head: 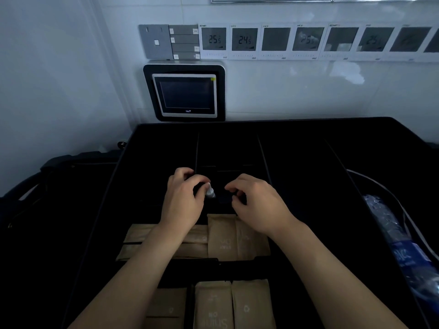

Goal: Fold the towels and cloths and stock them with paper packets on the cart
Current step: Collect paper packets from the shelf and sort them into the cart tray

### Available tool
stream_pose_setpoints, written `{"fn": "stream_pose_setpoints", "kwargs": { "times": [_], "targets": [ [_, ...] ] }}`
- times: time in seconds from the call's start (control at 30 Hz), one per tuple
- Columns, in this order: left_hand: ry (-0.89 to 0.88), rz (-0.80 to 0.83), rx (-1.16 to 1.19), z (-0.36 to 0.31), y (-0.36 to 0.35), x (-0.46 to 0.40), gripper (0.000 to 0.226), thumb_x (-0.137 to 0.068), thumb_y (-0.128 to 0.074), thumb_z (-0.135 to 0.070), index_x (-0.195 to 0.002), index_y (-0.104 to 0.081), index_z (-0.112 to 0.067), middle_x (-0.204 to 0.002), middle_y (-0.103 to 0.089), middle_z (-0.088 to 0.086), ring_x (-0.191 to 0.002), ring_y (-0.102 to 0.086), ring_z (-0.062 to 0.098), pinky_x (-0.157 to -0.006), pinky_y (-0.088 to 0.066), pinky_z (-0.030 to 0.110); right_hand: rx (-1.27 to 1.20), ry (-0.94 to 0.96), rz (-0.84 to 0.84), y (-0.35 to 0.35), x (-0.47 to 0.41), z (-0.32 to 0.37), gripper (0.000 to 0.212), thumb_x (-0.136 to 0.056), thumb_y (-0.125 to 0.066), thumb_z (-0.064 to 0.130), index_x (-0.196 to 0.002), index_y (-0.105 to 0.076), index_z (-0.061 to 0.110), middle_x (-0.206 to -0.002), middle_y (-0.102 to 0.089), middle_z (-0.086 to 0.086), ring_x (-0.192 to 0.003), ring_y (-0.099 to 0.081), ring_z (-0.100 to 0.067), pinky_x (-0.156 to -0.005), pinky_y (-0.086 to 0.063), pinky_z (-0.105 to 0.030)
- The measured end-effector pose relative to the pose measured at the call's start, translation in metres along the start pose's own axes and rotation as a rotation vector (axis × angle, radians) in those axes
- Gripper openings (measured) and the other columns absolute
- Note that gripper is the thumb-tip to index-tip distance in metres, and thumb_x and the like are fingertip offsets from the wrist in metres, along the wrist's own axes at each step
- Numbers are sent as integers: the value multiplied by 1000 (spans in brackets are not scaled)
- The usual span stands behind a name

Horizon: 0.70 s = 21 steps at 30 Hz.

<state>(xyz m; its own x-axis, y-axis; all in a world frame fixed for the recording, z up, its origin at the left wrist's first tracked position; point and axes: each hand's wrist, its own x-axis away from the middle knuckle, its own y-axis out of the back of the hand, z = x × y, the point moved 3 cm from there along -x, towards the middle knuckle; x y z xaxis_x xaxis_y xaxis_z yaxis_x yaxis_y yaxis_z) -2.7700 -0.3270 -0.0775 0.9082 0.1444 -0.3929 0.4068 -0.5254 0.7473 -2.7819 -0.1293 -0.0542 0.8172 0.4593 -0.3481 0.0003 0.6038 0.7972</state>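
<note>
Head view: black, matte cart tray, split by thin dividers. Flat tan paper packets lie in near compartments, more packets in the nearest bin. Left hand fingers curled, pinching a small pale bottle. Right hand fingers loosely curled; contents too dark to tell.

Black cart tray, tan-brown paper packets with faint pale print, small white-capped bottle, blue-and-clear plastic wrap at tray's right edge, white wall, grey switch panels.
</note>
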Motion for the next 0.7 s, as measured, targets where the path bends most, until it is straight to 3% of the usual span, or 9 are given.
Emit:
{"fn": "stream_pose_setpoints", "kwargs": {
  "times": [0.13,0.27,0.37,0.43,0.53,0.7],
  "targets": [
    [-7,-7,83,-5,10,-2,21,-93,-75,-30,-113,-77,-25,-129,-51,-4,-124,-48,15,-91,-32,8,-36,-12,5,5,-1,0,32,-97,-63,12,-127,-70,19,-114,-63,12,-97,-61,-4,-84,-55,-24],
    [-177,-32,198,-20,37,-3,17,-88,-81,-24,-104,-77,-27,-109,-61,-14,-104,-63,11,-88,-45,14,-4,-8,-6,13,0,-3,33,-96,-64,11,-127,-71,17,-115,-63,11,-102,-59,-3,-86,-51,-17],
    [-277,183,360,-34,43,10,17,-87,-82,-21,-94,-77,-35,-87,-71,-14,-79,-70,15,-64,-50,13,24,-30,-63,26,-2,-11,33,-94,-66,9,-125,-72,15,-118,-63,7,-111,-58,-9,-94,-48,-20],
    [-254,383,288,-38,34,19,14,-85,-82,-27,-93,-78,-38,-84,-72,-19,-78,-71,7,-62,-51,12,127,-31,-69,34,-3,-16,35,-90,-70,12,-125,-72,16,-124,-61,4,-120,-53,-15,-102,-46,-32],
    [-256,583,20,-30,18,24,11,-84,-81,-32,-92,-76,-39,-84,-70,-24,-82,-66,-8,-66,-49,11,306,-89,37,40,0,-25,63,-80,-82,31,-139,-62,28,-150,-40,2,-145,-30,-20,-120,-32,-48],
    [-184,691,-142,-10,2,26,35,-80,-84,-28,-109,-72,-40,-95,-62,-24,-80,-62,-7,-65,-44,9,308,-288,231,41,7,-32,116,-68,-87,55,-161,-23,32,-169,-2,-3,-157,-5,-27,-126,-19,-52]
  ]
}}
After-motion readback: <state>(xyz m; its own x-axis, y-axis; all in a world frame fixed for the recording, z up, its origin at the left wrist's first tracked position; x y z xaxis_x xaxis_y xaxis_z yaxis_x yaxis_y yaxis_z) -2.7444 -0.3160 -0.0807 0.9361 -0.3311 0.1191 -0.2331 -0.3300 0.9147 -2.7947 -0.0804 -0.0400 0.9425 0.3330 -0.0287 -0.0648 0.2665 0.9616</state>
